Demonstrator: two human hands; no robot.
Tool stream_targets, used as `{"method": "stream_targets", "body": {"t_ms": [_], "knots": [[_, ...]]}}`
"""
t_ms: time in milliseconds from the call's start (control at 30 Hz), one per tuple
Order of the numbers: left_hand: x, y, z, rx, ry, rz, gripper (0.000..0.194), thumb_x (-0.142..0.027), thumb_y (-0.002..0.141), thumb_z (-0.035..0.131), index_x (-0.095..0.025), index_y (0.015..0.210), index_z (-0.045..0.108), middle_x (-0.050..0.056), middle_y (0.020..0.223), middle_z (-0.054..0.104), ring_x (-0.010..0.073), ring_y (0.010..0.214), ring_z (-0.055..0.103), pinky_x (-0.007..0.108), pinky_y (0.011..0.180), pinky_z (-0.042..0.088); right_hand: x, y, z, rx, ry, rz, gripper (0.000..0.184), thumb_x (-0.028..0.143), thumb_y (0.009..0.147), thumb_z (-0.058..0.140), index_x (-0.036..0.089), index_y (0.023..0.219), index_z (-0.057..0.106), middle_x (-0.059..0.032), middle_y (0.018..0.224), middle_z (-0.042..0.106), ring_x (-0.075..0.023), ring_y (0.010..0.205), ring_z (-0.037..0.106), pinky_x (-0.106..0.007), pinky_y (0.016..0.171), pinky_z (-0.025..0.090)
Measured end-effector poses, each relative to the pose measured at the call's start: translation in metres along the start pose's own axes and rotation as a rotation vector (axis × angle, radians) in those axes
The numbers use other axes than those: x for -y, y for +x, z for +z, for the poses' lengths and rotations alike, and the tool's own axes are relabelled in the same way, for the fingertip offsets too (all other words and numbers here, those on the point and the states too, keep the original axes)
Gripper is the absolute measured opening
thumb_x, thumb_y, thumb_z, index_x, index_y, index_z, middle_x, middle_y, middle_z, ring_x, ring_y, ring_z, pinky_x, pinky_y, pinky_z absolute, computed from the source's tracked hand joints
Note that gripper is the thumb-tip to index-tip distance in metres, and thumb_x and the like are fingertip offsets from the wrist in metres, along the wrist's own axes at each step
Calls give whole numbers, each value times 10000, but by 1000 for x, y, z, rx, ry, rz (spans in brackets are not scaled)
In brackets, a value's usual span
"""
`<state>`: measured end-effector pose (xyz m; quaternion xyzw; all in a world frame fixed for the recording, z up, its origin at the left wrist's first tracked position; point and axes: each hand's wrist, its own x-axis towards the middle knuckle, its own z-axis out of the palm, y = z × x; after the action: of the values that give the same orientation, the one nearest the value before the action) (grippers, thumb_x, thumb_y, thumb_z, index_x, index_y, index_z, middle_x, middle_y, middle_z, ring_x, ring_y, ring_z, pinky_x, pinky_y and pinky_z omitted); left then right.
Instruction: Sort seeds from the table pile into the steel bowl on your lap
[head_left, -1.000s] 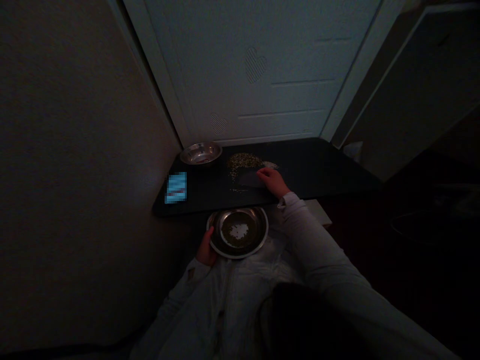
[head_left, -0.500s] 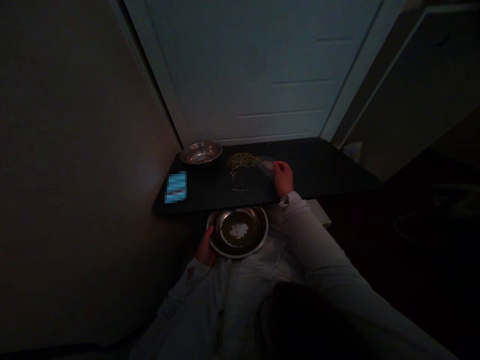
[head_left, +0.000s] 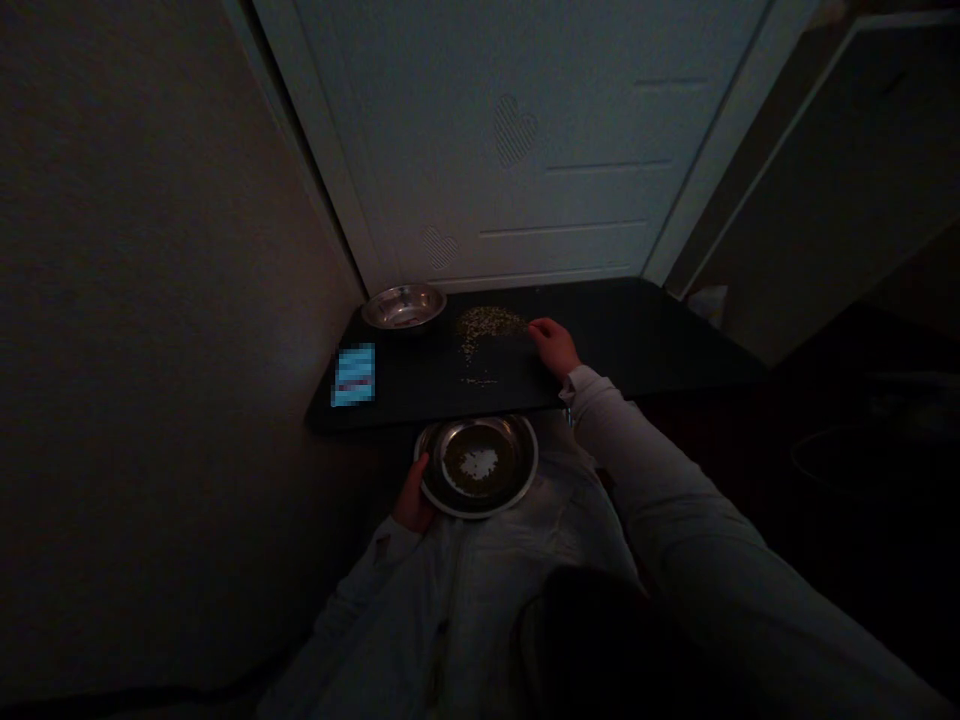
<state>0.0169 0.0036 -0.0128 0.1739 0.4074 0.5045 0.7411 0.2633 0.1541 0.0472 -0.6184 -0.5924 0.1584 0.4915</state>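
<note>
My left hand [head_left: 412, 497] grips the left rim of a steel bowl [head_left: 527, 470] held over my lap, just below the table's front edge. Inside the bowl is a ring of dark greenish grains [head_left: 501, 462] around a pale patch. My right hand [head_left: 556, 347] is over the tabletop, at the right end of a pile of greenish-yellow grains [head_left: 487, 321]. Its fingertips are pinched together; what is between them, if anything, is too small and dark to see. A thin trail of grains [head_left: 478, 380] lies nearer the front edge.
On the dark table [head_left: 637, 340], a second steel bowl [head_left: 405, 307] stands at the back left. A blurred-out bright blue rectangle [head_left: 354, 375] lies in front of it. A white door [head_left: 585, 120] rises behind the table, and a wall [head_left: 150, 350] is close on the left.
My right hand first swung right and back, then came in leftward with pinched fingers to the pile's right end. Small pale grains seen there earlier no longer show. My left hand and bowl stayed put.
</note>
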Motion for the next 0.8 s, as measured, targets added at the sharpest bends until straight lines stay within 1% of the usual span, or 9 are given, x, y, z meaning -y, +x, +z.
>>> {"method": "stream_targets", "body": {"t_ms": [100,233,333,433,567,667,800], "knots": [[1,1,-1,3,0,19,233,-340,688,473,-194,780,628,34,819,672,200,1134,366,320,989,192,-4,10,3,86,5,-41,233,275,718,410,145,834,565,-33,785,578,-124,720,493,-256,701,375],[1,2,-2,-4,-20,11,221,-335,683,479,-198,759,635,27,788,677,197,1126,378,316,989,191,-3,18,5,176,9,-37,198,217,714,412,142,816,563,-17,735,578,-108,680,487,-248,691,375],[1,3,-3,-3,-21,1,220,-338,684,476,-199,740,636,31,781,678,202,1108,401,319,980,212,-1,21,2,252,-5,-38,169,196,703,432,140,785,569,-8,685,577,-104,645,485,-244,675,374],[2,4,-4,-5,-21,4,231,-338,689,470,-195,764,635,30,798,678,204,1095,415,327,970,231,-1,21,-5,308,-16,-69,159,212,700,447,141,762,575,-9,666,576,-107,632,483,-243,658,370],[2,5,-7,21,-16,9,234,-347,683,477,-198,764,638,30,807,676,209,1078,435,333,963,242,-4,19,-12,359,-13,-84,160,232,696,455,148,752,579,-8,672,573,-108,639,482,-238,651,366],[3,7,-9,9,-22,18,217,-339,677,491,-199,749,640,25,781,679,208,1058,454,330,956,254,-6,16,-15,389,-9,-80,168,244,694,452,147,748,577,-6,671,567,-106,634,480,-240,650,370],[2,7,-9,0,-22,23,223,-334,677,494,-193,771,639,20,782,678,206,1052,459,325,957,255,-7,6,-19,382,-25,-85,169,249,687,445,144,721,573,1,646,554,-107,633,479,-245,659,372]]}}
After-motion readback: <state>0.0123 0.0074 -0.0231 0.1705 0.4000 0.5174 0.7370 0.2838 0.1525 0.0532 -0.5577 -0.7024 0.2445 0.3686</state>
